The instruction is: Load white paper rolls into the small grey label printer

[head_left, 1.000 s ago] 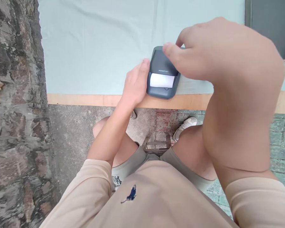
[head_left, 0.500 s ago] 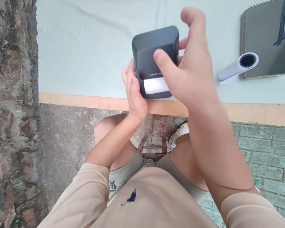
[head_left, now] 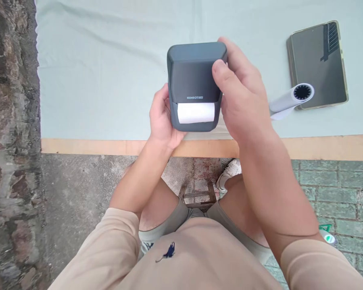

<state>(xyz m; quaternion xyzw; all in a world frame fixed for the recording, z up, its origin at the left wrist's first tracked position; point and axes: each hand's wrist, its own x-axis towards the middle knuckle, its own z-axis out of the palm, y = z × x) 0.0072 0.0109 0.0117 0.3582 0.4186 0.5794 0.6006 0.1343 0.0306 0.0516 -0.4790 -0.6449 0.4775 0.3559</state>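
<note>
A small dark grey label printer [head_left: 195, 80] with a white paper roll showing in its front slot is held up above the table's near edge. My left hand [head_left: 161, 119] wraps round its left side and underside. My right hand [head_left: 240, 96] grips its right side, thumb pressed on the top cover. Both hands are closed on the printer. A white paper roll [head_left: 290, 100] lies on the cloth just right of my right hand.
A pale green cloth [head_left: 103, 72] covers the table, whose wooden edge [head_left: 93, 146] runs across the view. A dark phone or tablet [head_left: 319, 64] lies at the far right. A rough stone wall [head_left: 9, 121] stands at the left. My knees and a stool are below.
The printer was lifted off the cloth into both hands. My right thumb, raised half a second ago, now presses on the top cover. The view has shifted right, showing the tablet and roll.
</note>
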